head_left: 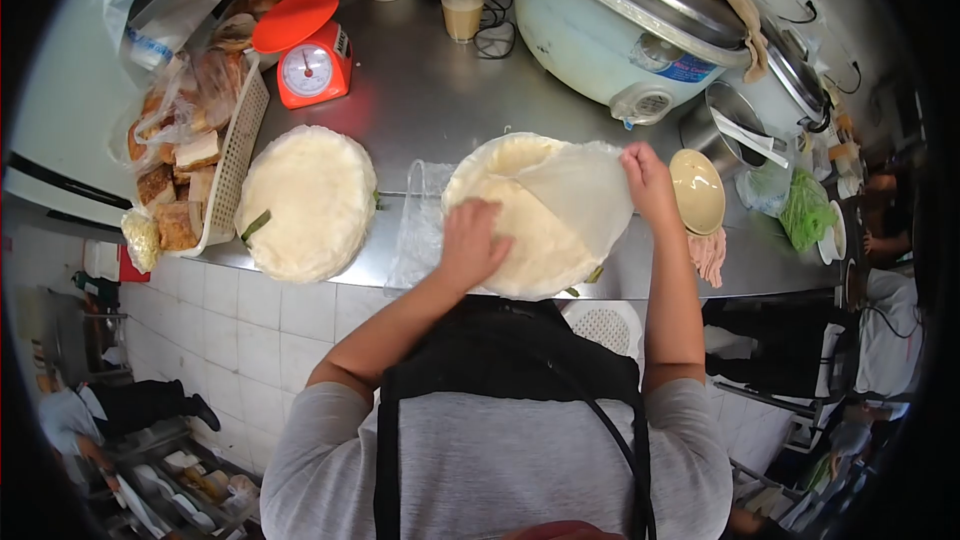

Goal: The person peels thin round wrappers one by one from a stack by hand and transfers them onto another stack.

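A stack of round, thin, pale wrapper sheets (500, 200) lies in front of me at the counter's front edge. My right hand (648, 180) pinches the edge of its top sheet, a translucent wrapper (585, 190), which is lifted and folded back from the right side. On the stack's left part rests my left hand (476, 240), fingers spread and pressing down. A second stack of wrappers (305, 200) sits farther left, with a green leaf strip (255, 226) at its edge. Between the stacks, a clear plastic bag (418, 230) lies crumpled.
An orange scale (316, 65) stands behind the left stack, beside a basket (238, 155) of bread. A cup of drink (463, 5) and a large rice cooker (620, 30) are at the back. A yellow bowl (697, 190) and pink cloth (708, 258) lie right of my right hand.
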The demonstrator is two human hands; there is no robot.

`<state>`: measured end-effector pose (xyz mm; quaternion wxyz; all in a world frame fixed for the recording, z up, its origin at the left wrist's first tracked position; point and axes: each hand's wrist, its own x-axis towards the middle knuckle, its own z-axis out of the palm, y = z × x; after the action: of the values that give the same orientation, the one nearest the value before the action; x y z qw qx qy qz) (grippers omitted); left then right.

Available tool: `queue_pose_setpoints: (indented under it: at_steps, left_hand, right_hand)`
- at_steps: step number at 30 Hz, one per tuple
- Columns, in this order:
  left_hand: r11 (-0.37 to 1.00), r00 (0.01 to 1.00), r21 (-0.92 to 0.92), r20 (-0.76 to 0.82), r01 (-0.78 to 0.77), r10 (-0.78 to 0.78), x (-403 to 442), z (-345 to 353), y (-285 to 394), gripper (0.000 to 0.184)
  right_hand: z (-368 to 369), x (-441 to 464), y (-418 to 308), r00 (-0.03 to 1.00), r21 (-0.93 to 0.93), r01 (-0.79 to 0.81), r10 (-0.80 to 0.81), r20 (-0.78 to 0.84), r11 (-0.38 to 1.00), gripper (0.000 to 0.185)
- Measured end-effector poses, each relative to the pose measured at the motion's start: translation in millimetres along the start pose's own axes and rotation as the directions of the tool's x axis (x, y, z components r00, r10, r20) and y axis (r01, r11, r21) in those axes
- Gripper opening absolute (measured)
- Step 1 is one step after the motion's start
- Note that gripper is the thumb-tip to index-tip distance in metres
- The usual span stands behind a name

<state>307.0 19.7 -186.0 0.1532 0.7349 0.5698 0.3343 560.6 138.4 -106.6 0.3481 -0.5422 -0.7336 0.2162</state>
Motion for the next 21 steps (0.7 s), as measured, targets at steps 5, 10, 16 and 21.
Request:
queue_pose_setpoints:
  at_steps: [5,10,16,21]
  left_hand:
    - [0.965,0.944,0.115,-0.266,0.234,-0.197,53,-11,-26,0.034]
    - [0.972,0.969,-0.003,-0.084,0.234,-0.233,71,-11,-21,0.020]
    - [0.971,0.969,-0.022,-0.054,0.239,-0.240,68,-8,-24,0.016]
    - [0.913,0.914,0.023,-0.019,0.406,-0.406,63,-7,-44,0.017]
  right_hand:
    - [-3,-21,4,0.957,-0.248,-0.108,0.168,0.236,0.963,0.029]
    - [34,-17,-80,0.944,-0.438,0.268,-0.144,0.297,0.858,0.054]
    - [95,10,-60,0.872,-0.338,0.374,-0.203,0.446,0.864,0.026]
    - [58,15,-32,0.986,-0.391,0.134,-0.084,0.142,0.910,0.023]
